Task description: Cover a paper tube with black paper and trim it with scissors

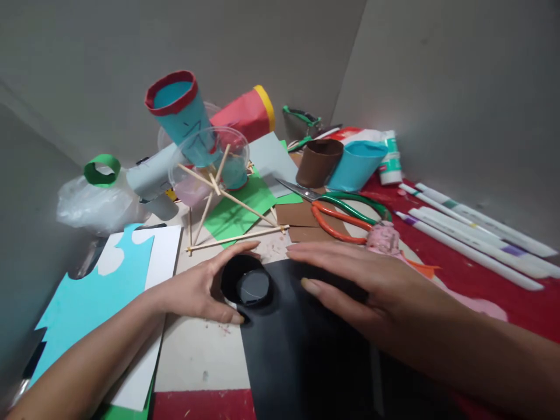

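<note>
A short black paper tube (pixel 247 281) stands upright at the left edge of a black paper sheet (pixel 289 350). My left hand (pixel 203 286) curls around its left side, fingers behind and thumb in front. My right hand (pixel 350 280) hovers over or rests on the black sheet, fingers stretched and slightly apart, with nothing in it; whether it touches the sheet I cannot tell. Behind the tube is a frame of wooden sticks (pixel 236 236). Scissors (pixel 345 213) with green and orange handles lie beyond my right hand.
Cut blue paper (pixel 109 291) lies on white sheets at left. Behind stand a blue tube with red rim (pixel 184 128), a red tube (pixel 242 116), a brown tube (pixel 319 163) and a light-blue tube (pixel 359 166). Several markers (pixel 472 245) lie right, near a glue stick (pixel 390 157).
</note>
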The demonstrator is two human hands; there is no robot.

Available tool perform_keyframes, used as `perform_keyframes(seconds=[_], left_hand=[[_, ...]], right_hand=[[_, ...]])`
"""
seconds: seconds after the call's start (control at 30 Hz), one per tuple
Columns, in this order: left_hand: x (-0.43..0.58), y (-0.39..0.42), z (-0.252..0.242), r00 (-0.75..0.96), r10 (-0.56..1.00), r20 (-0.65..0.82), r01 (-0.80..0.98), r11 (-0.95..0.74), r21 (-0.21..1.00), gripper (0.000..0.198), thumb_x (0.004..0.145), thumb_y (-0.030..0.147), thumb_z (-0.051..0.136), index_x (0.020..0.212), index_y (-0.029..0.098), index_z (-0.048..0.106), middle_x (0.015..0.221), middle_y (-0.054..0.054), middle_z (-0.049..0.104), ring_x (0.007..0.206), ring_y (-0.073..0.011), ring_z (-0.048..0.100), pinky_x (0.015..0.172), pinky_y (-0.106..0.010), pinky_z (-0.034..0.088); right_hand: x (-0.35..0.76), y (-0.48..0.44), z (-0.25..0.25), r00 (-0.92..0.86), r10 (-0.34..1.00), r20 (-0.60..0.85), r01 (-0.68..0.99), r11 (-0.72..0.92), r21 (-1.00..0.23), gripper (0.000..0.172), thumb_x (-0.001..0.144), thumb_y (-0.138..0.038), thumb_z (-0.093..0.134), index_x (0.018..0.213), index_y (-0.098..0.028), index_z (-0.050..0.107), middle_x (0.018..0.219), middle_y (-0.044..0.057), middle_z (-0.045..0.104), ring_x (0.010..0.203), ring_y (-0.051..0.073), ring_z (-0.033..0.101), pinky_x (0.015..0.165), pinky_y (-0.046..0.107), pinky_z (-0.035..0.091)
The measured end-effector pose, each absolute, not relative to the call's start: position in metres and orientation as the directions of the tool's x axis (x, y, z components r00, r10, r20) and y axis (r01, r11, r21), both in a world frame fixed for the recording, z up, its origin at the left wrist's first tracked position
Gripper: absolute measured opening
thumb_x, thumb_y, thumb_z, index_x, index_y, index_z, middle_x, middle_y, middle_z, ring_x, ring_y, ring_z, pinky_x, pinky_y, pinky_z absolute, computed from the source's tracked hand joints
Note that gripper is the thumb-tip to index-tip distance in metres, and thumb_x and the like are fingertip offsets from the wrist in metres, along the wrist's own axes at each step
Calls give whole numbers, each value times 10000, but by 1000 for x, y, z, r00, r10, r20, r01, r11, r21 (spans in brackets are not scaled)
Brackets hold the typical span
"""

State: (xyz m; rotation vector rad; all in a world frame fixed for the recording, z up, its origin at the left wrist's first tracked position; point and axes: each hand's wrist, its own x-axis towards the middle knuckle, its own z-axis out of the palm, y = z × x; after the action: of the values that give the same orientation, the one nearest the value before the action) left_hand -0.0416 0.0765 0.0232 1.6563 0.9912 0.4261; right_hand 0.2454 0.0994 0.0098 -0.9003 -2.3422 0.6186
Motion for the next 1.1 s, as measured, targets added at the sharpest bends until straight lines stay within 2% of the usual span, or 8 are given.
perform_keyframes(seconds=[0.13, 0.23, 0.4, 0.53, 0.67, 0.8, 0.9, 1.1], left_hand=[[-50, 79, 30, 537, 816, -215, 375, -2, 927, 532, 875, 191, 632, 1394, 195, 516, 1351, -124, 627, 1196, -252, 626, 975, -364, 497], [-48, 81, 24, 377, 909, -177, 572, -78, 816, 336, 878, 142, 549, 1201, 166, 639, 1114, -87, 707, 994, -216, 664, 860, -329, 504], [-36, 76, 13, 322, 940, -112, 790, -201, 579, 187, 777, 83, 552, 889, 175, 670, 849, -40, 677, 782, -193, 611, 681, -283, 436], [-33, 73, 8, 307, 948, -82, 811, -216, 543, 116, 794, 96, 546, 778, 193, 607, 739, -16, 628, 688, -174, 557, 616, -273, 378], [-34, 74, 5, 303, 950, -77, 792, -206, 575, 140, 847, 115, 513, 802, 189, 623, 773, -24, 651, 705, -175, 564, 645, -284, 391], [-35, 76, 1, 250, 966, -61, 641, -118, 758, 174, 938, 262, 511, 1001, 184, 653, 888, -43, 680, 801, -189, 593, 701, -291, 425], [-33, 78, 2, 220, 968, -124, 366, 36, 930, 299, 962, 416, 528, 1051, 155, 645, 857, -41, 661, 731, -156, 556, 656, -265, 404], [-24, 69, 14, 400, 878, -264, -23, 297, 955, 502, 863, 631, 634, 902, 133, 683, 710, 2, 575, 580, -93, 402, 541, -229, 272]], right_hand=[[233, 106, 33, -600, 663, 447, 399, 733, -550, 268, 976, -317, 546, 1167, -246, 721, 1151, 66, 767, 1071, 277, 713, 924, 408, 589], [219, 121, 39, -623, 644, 444, 379, 745, -549, 225, 962, -274, 537, 1041, -229, 743, 1017, 70, 783, 953, 255, 735, 818, 367, 592], [206, 144, 24, -772, 629, 96, 521, 712, -470, 238, 930, -246, 542, 1057, -192, 736, 1042, 104, 764, 945, 263, 718, 799, 373, 559], [205, 148, 14, -817, 567, -105, 550, 711, -438, 222, 932, -222, 551, 1089, -186, 705, 1067, 108, 734, 1009, 274, 674, 840, 386, 522], [203, 148, 16, -828, 538, -157, 540, 691, -480, 167, 939, -190, 521, 831, -201, 647, 806, 40, 667, 782, 207, 626, 700, 316, 474], [204, 149, 22, -842, 518, -153, 505, 655, -561, 259, 1003, -266, 452, 786, -208, 581, 788, 23, 623, 759, 184, 598, 687, 296, 469], [207, 145, 28, -842, 536, -64, 451, 632, -631, 242, 1021, -293, 430, 842, -212, 572, 845, 33, 623, 790, 188, 598, 720, 312, 484], [210, 131, 37, -846, 503, 178, 342, 768, -542, 209, 1019, -201, 428, 835, -224, 525, 810, 29, 600, 750, 178, 575, 693, 310, 483]])
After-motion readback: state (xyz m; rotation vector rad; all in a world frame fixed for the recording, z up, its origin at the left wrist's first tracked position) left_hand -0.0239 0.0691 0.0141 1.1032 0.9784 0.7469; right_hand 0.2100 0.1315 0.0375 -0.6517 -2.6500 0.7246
